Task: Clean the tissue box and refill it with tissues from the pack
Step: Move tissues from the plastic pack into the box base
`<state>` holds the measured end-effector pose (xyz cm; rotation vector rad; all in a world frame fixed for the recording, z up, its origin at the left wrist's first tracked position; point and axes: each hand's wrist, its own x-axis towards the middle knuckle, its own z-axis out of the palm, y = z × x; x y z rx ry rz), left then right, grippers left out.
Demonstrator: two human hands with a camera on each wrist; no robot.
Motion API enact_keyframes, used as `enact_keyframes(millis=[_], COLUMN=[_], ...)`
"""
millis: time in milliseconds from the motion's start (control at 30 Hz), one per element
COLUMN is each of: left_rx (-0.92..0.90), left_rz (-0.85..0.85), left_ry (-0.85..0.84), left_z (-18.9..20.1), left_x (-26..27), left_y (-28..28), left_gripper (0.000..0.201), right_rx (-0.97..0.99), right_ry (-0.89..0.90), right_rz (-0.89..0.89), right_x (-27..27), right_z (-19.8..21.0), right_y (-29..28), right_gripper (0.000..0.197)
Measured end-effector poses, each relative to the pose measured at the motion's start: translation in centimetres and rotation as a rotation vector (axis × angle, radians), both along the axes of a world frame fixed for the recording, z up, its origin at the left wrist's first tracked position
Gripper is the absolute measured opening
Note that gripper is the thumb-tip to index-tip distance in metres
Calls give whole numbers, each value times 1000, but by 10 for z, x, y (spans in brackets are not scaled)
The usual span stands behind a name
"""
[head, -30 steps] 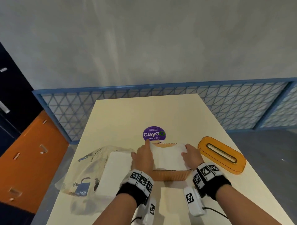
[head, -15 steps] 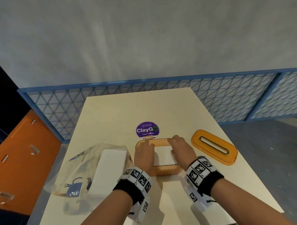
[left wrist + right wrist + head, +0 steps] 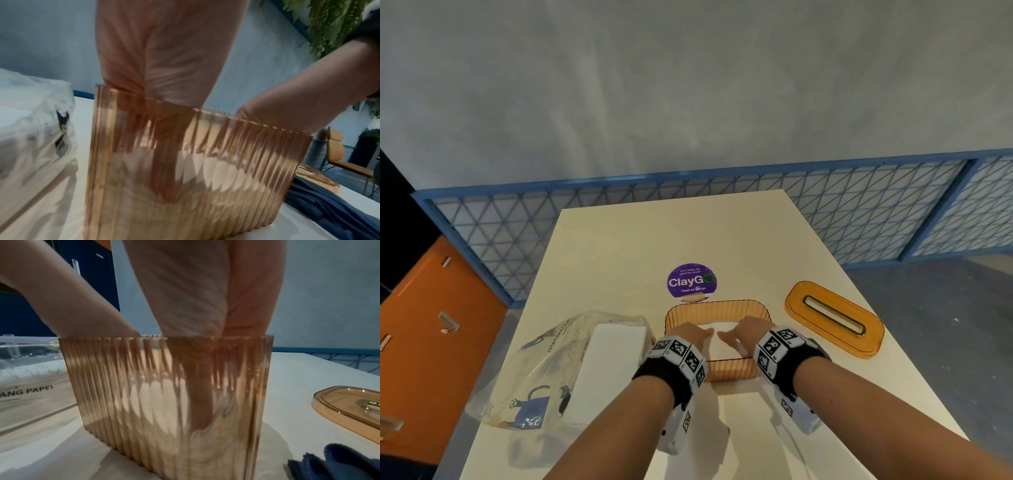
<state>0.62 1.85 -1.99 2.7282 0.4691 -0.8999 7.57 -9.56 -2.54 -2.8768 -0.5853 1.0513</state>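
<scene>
On the cream surface [image 3: 688,233], a tissue pack [image 3: 571,363] lies left of the amber tissue box [image 3: 717,308], its lid [image 3: 834,320] to the right. Both hands, left [image 3: 690,337] and right [image 3: 748,330], reach into the box, fingers seemingly straight, pressing white tissues [image 3: 722,337] down.

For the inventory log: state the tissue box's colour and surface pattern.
The tissue box is translucent amber-orange with vertical ribbing, clearest in the right wrist view.

We see the ribbed amber tissue box [image 3: 729,369] upright and lidless, white tissues [image 3: 724,342] inside; its slotted lid [image 3: 834,322] lies beside, and the opened tissue pack [image 3: 571,370] lies opposite
</scene>
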Motion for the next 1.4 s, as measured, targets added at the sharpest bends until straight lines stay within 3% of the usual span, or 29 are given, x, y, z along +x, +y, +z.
enact_keyframes(millis=[167,300,400,500,567,667,833,1033,1300,1400], left_rx=[81,-27,-44,-79,-88,-59,115,274,351,346], left_rz=[-122,34,-10,20,141,418,609,589,559,560], left_ry=[45,-6,-86,-396,-632,-769,-431,-391,-417,-437], left_z=[-1,3,15,22,24,17,-17,-32,-40,-42], left_x=[5,0,-10,-22,-35,-60,-92,-91,-93,-93], left_y=[0,-3,-3,5,19,44,62,48,45,44], left_gripper=[55,48,44,44,43,32,32,56,33,34], right_rx=[-31,-13,65,235,336,330,261,261,232,234], right_ry=[-10,-44,-109,-305,-381,-440,-163,-146,-158,-167], right_rz=[-8,83,220,346,269,111,12,-16,-7,-11], right_x=[1,1,-2,-7,-6,-1,-2,-8,-12,-13], right_z=[-6,-1,7,21,31,30,16,19,23,22], right_y=[1,-3,-15,-34,-45,-57,-58,-54,-53,-55], right_gripper=[59,59,48,43,50,52,61,71,76,74])
